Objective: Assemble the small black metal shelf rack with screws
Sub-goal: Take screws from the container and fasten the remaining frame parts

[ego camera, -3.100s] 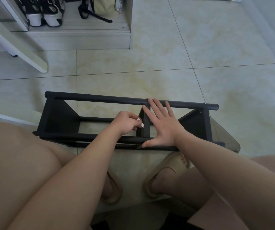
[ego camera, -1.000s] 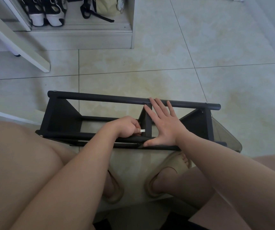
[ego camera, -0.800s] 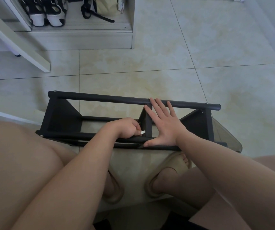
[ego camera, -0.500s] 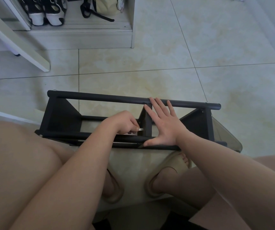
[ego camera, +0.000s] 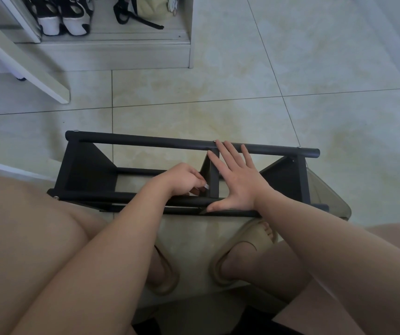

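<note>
The black metal shelf rack [ego camera: 145,143] lies on the tiled floor in front of my knees, its long bars running left to right. My right hand [ego camera: 236,178] lies flat with spread fingers against the middle upright panel [ego camera: 214,176], thumb on the near bar. My left hand [ego camera: 183,178] is curled just left of that panel and pinches a small silvery tool or screw [ego camera: 205,187] against it. Screw heads show on the far bar's top [ego camera: 214,141].
A low cabinet [ego camera: 121,54] at the back left holds black-and-white shoes [ego camera: 61,18] and a bag [ego camera: 150,8]. A white slanted board [ego camera: 22,61] leans at the left. My feet in beige slippers [ego camera: 247,247] rest just behind the rack.
My left hand has rocked slightly at the middle panel, its fingers shifting around the small silvery piece. The right hand and the rack have stayed put.
</note>
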Demonstrator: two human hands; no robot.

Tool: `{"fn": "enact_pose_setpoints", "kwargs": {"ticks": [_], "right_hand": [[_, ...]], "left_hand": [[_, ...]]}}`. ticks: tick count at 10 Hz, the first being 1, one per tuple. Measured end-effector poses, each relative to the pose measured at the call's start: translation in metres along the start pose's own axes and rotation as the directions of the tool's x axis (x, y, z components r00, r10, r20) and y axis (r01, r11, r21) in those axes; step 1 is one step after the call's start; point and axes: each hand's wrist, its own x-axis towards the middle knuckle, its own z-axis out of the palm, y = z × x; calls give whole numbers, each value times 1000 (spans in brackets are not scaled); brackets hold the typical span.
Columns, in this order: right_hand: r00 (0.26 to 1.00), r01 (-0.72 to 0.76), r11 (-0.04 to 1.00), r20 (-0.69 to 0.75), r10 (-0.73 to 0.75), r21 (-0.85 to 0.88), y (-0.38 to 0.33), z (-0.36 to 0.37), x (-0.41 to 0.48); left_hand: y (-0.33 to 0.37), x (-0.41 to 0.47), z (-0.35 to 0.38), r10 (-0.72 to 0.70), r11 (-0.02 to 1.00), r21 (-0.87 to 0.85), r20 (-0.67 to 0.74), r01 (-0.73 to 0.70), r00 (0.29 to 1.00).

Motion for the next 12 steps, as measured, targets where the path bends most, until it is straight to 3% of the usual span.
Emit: {"fn": "enact_pose_setpoints", "kwargs": {"ticks": [3, 5, 12], "right_hand": [[1000, 0, 1000, -17, 1, 18, 0, 2, 0], [1000, 1, 1000, -28, 0, 24, 1, 3, 0], [1000, -4, 1000, -18, 4, 20, 1, 3, -1]], "left_hand": [[-2, 5, 5, -5, 990, -142, -115, -12, 993], [-3, 12, 11, 27, 996, -79, -187, -42, 982], [-6, 14, 7, 9, 985, -167, -173, -39, 985]]}}
